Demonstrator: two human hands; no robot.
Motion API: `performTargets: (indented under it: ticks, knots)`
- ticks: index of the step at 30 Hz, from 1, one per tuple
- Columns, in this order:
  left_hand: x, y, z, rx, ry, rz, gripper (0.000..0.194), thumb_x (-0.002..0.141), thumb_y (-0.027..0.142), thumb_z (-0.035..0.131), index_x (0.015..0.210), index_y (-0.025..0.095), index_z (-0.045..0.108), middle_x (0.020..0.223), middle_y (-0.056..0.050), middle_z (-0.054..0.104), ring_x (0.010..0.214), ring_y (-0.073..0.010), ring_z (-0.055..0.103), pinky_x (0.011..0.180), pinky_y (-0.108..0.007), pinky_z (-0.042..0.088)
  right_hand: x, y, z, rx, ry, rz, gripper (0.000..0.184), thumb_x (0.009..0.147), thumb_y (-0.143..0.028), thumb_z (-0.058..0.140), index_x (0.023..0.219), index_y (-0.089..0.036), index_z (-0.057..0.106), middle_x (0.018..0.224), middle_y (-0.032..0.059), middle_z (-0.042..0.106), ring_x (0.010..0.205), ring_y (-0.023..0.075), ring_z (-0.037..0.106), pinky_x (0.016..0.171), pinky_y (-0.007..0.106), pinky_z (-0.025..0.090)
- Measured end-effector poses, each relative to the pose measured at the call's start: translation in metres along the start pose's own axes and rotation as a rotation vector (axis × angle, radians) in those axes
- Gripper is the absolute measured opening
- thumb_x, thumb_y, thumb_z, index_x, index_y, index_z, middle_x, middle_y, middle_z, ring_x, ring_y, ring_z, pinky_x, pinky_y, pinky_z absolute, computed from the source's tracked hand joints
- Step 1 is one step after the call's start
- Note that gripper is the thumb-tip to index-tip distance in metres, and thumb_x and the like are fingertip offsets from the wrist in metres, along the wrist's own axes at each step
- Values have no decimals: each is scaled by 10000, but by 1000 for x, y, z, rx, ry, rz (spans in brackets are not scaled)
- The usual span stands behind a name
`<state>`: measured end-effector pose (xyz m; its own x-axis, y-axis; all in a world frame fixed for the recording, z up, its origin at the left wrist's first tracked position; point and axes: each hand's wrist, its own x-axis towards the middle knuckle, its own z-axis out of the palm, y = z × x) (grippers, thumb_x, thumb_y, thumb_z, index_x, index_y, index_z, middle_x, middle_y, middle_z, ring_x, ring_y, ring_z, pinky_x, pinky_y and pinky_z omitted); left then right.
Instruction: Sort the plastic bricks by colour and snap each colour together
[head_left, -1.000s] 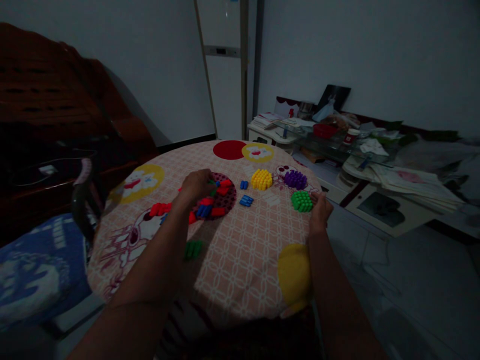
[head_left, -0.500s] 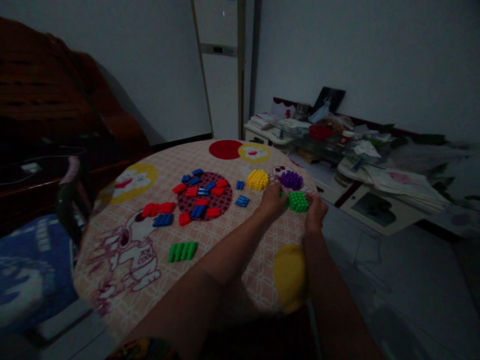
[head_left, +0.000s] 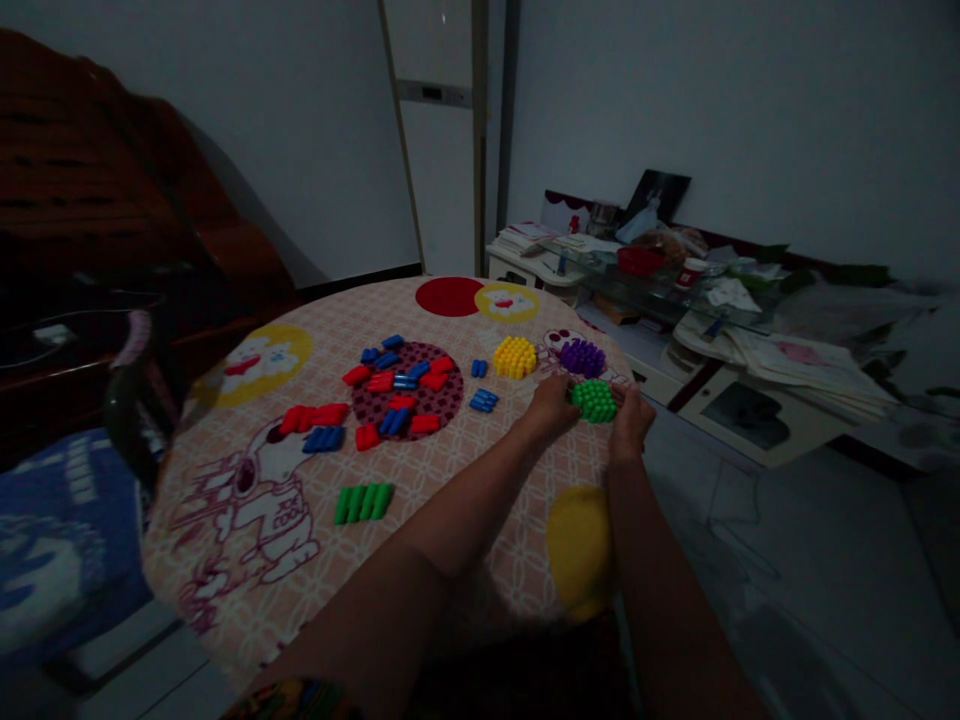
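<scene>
On the right side of the table, a cluster of upright green building blocks [head_left: 593,401] with knobbed tops stands between my two hands. My left hand [head_left: 553,402] has its fingers bent against the cluster's left side. Against the right side rests my right hand [head_left: 632,420], its fingers curled and partly hidden. Just behind the green cluster is a purple block cluster [head_left: 583,358]. A yellow block cluster [head_left: 514,357] stands to its left, beyond my left hand. Small blue blocks [head_left: 484,401] lie left of my left hand.
Red blocks [head_left: 313,418] and several blue ones lie scattered over the table's left half. Nearer to me lies a row of green blocks [head_left: 363,503]. A patterned cloth [head_left: 465,520] covers the round table. A cluttered cabinet [head_left: 750,400] stands right, a chair [head_left: 139,400] left.
The green piece at my left fingers now sits against the green cluster, with no gap visible. My left hand has moved slightly. The view has shifted a little.
</scene>
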<state>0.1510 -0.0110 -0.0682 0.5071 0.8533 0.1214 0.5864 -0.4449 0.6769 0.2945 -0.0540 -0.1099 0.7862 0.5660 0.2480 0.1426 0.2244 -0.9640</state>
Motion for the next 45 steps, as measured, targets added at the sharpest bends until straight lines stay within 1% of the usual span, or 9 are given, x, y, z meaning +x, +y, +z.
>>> performTargets:
  ticks: [4,7,12,16,19,26,30,35,45]
  knots:
    - [-8,3,-7,58,19,31,588,693,196,760,1253,120,599,1182,-144,679,1063,-259,647,904,-332,517,-1,0,-2,-18,-2,-13,558,882,-569,429,836,-106,737,836,118,751,773,225,705,753,357,552]
    - [-22,-4,-31,204,-27,155,608,718,205,764,1295,137,583,1270,-151,644,1157,-266,614,969,-332,491,0,2,-3,-13,13,-27,536,879,-555,438,832,-112,735,831,103,745,769,214,700,749,350,551]
    - [-71,-34,-119,448,-320,199,490,760,235,747,1233,170,638,1070,-71,717,958,-201,665,832,-269,482,6,8,-3,-4,29,-23,520,868,-566,465,784,-122,722,755,76,719,695,196,685,676,334,546]
    - [-127,-62,-192,604,-445,21,248,758,240,730,999,185,715,917,-37,724,827,-183,648,695,-250,432,8,10,-3,2,31,-32,512,874,-564,463,792,-127,716,771,83,723,711,200,691,698,350,558]
    - [-168,-77,-219,645,-483,-113,282,723,260,751,997,201,713,917,-34,729,818,-180,642,680,-243,416,6,8,-4,-12,32,-48,499,879,-539,454,803,-124,720,784,89,726,717,202,693,721,364,564]
    - [-209,-98,-198,685,-481,-200,241,668,253,721,893,186,666,929,-64,703,827,-231,640,662,-277,422,5,6,-3,-17,42,-44,505,866,-557,469,792,-124,718,763,83,727,708,203,686,717,359,562]
    - [-192,-95,-186,583,-490,-138,83,739,172,606,816,184,634,811,-33,669,740,-182,615,634,-254,399,7,8,-3,-17,34,-45,503,870,-550,463,785,-127,721,766,81,731,727,206,693,749,362,554]
    - [-164,-78,-174,515,-469,-56,158,782,114,555,885,174,659,866,-48,693,781,-180,630,650,-245,400,6,7,-1,12,43,-16,472,855,-529,475,782,-133,721,775,74,735,727,201,691,733,349,551]
    - [-170,-79,-156,567,-410,8,201,799,274,642,985,200,654,995,-61,711,904,-227,665,666,-262,414,3,2,0,-15,35,-18,497,856,-531,448,782,-121,721,771,91,733,715,197,680,699,332,543]
